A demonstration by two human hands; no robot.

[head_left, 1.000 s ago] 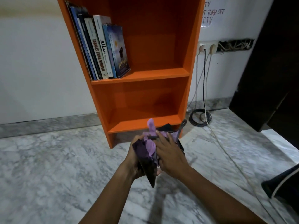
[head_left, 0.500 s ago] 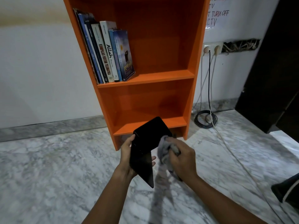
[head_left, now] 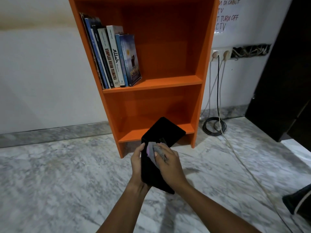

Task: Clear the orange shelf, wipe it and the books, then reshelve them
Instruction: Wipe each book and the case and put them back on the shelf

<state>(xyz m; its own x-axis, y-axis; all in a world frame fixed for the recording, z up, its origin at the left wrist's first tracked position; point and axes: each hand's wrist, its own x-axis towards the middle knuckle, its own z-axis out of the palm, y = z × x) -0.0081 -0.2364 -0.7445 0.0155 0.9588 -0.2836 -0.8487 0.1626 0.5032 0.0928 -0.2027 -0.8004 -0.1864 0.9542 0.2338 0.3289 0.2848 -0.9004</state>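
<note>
Hands [head_left: 170,163] together round book [head_left: 161,132] and cloth [head_left: 152,151]

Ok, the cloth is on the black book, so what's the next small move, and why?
Probably sweep the grey-purple cloth down the black flat book toward its lower corner. The right hand holds the cloth bunched against the cover's middle, the left hand has its grip on the book's left edge, and the cover below the cloth lies bare.

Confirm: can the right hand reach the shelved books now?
Probably yes: the orange shelf is open-fronted, nothing blocks the books, but the right hand grips a cloth against the black book.
</note>
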